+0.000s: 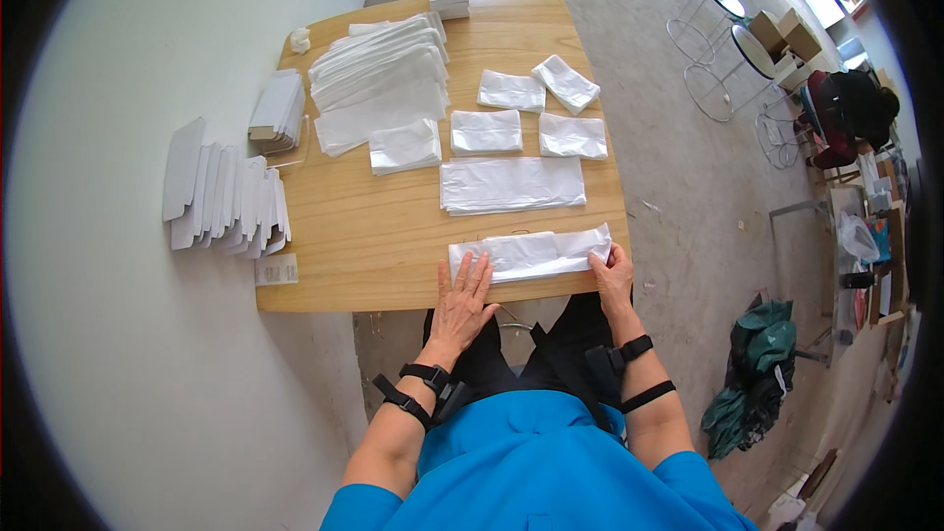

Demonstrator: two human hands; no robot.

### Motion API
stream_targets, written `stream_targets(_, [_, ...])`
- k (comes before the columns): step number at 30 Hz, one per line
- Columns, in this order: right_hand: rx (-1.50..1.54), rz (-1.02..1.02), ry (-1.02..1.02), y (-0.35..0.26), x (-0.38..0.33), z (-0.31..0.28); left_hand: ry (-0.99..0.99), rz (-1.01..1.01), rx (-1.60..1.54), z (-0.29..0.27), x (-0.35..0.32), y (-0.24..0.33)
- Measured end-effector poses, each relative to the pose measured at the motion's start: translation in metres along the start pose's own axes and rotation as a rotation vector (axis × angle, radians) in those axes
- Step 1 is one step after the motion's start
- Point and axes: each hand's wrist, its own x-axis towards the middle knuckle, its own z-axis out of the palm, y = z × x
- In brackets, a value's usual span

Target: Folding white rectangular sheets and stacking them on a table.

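just below the frame's centre, a long white strip of thin sheeting (526,254) is pressed by the left hand (460,311), fingers spread flat, its right end pinched by the right hand (616,277); folding seems in hand, calling next for an even leftward turn.

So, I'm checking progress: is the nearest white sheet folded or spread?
The sheet is partly folded: a shorter layer lies on top, its edge showing.

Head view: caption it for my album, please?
Left hand resting on a white strip, right hand pinching its end, on a wooden table, folded packets beyond.
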Motion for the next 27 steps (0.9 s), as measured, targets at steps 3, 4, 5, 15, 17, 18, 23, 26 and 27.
stream_targets(3, [-0.033, 0.000, 0.012, 0.000, 0.001, 0.000, -0.017, -0.001, 0.031, 0.001, 0.000, 0.000])
stream_targets(4, [-0.003, 0.020, 0.014, 0.000, 0.003, 0.000, -0.017, 0.003, 0.030, 0.002, 0.000, 0.000])
stream_targets(5, [0.027, 0.040, 0.017, 0.001, 0.004, 0.000, -0.013, 0.014, 0.044, 0.002, 0.000, 0.000])
stream_targets(15, [-0.695, -0.057, 0.483, -0.027, -0.010, 0.004, -0.042, 0.015, 0.081, 0.003, -0.001, 0.000])
stream_targets(17, [-0.617, -0.312, 0.460, -0.039, -0.016, 0.011, -0.030, 0.019, 0.051, 0.002, 0.001, 0.000])
stream_targets(18, [-0.577, -0.435, 0.450, -0.046, -0.022, 0.016, -0.020, 0.023, 0.019, 0.001, 0.000, 0.001])
stream_targets(23, [-0.376, -0.392, -0.057, -0.043, -0.046, 0.074, -0.033, 0.025, 0.055, 0.000, 0.001, 0.002])
stream_targets(26, [-0.360, -0.549, -0.169, -0.040, -0.058, 0.104, -0.029, 0.020, 0.057, 0.003, 0.000, 0.000])
stream_targets(27, [-0.370, -0.584, -0.204, -0.038, -0.060, 0.110, -0.014, 0.022, 0.033, 0.003, 0.000, 0.001])
